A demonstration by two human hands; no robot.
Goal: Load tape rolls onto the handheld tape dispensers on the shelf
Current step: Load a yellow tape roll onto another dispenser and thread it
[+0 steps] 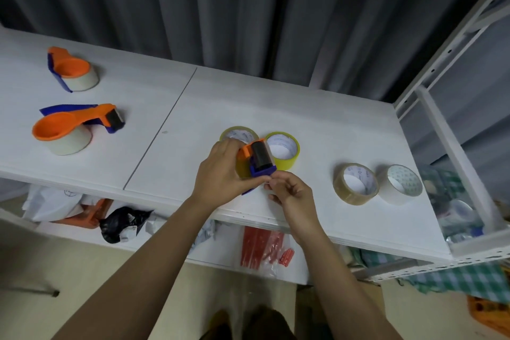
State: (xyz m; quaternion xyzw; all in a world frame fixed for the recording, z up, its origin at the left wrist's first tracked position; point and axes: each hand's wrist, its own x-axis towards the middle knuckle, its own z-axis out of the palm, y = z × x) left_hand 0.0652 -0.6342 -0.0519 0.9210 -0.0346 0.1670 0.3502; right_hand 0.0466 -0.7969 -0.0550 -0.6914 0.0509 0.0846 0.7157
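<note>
No text, brand or number is legible anywhere in the head view. Printing is present on the white inner cores of four tape rolls on the shelf [276, 96], but all of it is too small and blurred to read: grey lettering runs around the core of the olive roll [239, 134], faint grey marks line the core of the yellow-green roll [283, 149], dark lettering follows the core rim of the tan roll [355, 183], and a repeated greenish logo pattern covers the core of the white roll [400, 184]. A round blue mark on a white bag [52, 203] on the lower shelf level is likewise unreadable.
</note>
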